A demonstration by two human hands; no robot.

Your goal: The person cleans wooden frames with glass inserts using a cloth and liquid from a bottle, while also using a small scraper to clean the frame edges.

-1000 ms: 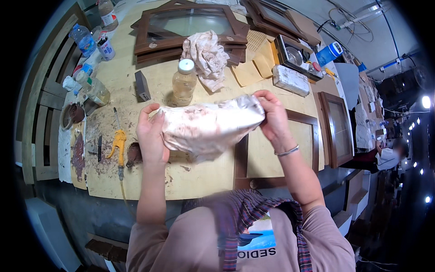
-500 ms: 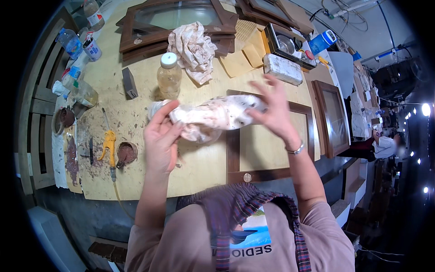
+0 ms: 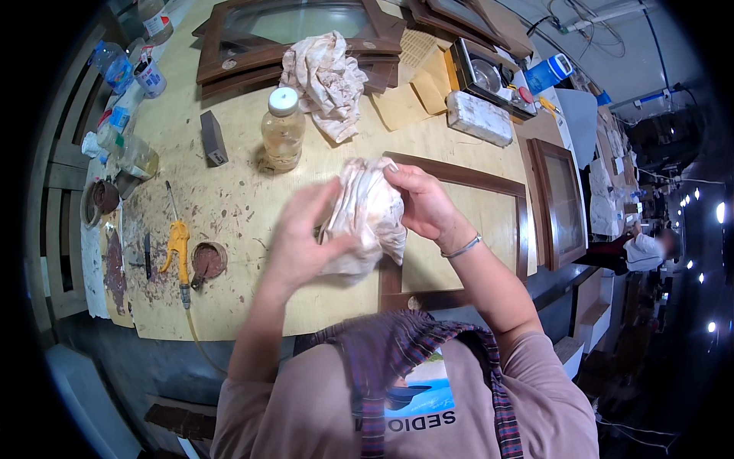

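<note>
A crumpled white rag [image 3: 367, 214] with brownish stains hangs over the wooden frame's left side. My right hand [image 3: 428, 203] grips its upper right edge, thumb on top. Blurred by motion, my left hand [image 3: 302, 241] is at the rag's left side, thumb and fingers spread apart; whether it touches the cloth I cannot tell. Beneath lies a brown wooden frame [image 3: 459, 294], partly covered by the rag and my right arm. Just beyond my left hand stands a clear bottle [image 3: 283, 138] with a white cap and pale liquid.
A second stained rag [image 3: 325, 84] lies by stacked glazed frames [image 3: 298, 53]. A yellow air blow gun [image 3: 177, 241], a cup of brown paste [image 3: 208, 262] and a dark block [image 3: 214, 139] are at left. A white wrapped block [image 3: 479, 118] rests far right.
The rag has gone from stretched sideways to a bunched, upright bundle. My right hand has come in leftward and taken its edge. My left hand has moved slightly right, its fingers spreading.
</note>
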